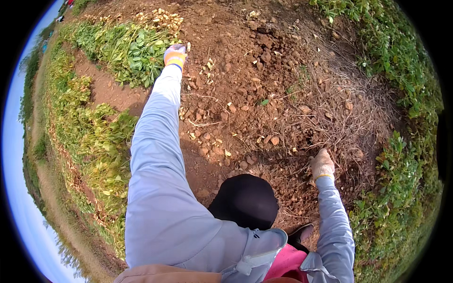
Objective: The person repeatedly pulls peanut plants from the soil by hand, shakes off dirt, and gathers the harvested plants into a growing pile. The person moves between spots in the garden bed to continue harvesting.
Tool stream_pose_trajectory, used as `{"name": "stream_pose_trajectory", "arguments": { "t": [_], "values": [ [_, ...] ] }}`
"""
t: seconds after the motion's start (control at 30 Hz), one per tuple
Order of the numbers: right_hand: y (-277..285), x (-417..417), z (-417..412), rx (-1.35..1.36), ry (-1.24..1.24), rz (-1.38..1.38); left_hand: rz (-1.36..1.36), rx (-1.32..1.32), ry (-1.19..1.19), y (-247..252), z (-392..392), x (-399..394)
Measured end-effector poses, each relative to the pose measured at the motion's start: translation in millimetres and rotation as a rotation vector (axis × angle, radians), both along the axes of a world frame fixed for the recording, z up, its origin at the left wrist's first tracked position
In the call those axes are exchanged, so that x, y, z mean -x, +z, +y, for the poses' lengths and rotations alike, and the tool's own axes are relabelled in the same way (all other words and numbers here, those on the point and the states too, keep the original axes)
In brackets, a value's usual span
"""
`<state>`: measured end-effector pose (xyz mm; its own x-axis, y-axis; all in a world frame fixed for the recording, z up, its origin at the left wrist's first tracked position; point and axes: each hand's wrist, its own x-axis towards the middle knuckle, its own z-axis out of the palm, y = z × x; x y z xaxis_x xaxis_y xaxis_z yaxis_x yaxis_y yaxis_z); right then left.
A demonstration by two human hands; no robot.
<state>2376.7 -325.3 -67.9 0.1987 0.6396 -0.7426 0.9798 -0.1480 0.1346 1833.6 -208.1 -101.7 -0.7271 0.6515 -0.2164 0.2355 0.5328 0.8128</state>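
Observation:
My left hand (176, 56), in an orange and pale glove, reaches to the upper left beside a heap of uprooted peanut plants (136, 53). A peanut pod (188, 46) shows at its fingertips. Past the leaves lies a pile of peanut pods (164, 19), some still on their roots. My right hand (322, 164), in a cream knitted glove, is down at the soil by dry stalks (348, 141) on the right. Its fingertips are hidden against the ground, so whether it grips anything does not show.
Loose reddish soil (226, 85) with stones and scattered pods lies between the hands. Leafy green plants (400, 169) grow along the right. Rows of yellowing peanut plants (109, 155) run down the left. My dark-clad knee (246, 201) and a shoe (302, 233) are close below.

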Motion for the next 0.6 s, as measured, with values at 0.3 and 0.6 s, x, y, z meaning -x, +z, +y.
{"name": "stream_pose_trajectory", "arguments": {
  "t": [0.3,0.6],
  "values": [
    [-15,-9,10,-0.043,0.003,-0.088,0.067,0.18,-0.103,-137,62,53],
    [-25,7,6,-0.059,0.05,-0.111,0.58,0.345,-0.082,-119,73,51]
  ]
}}
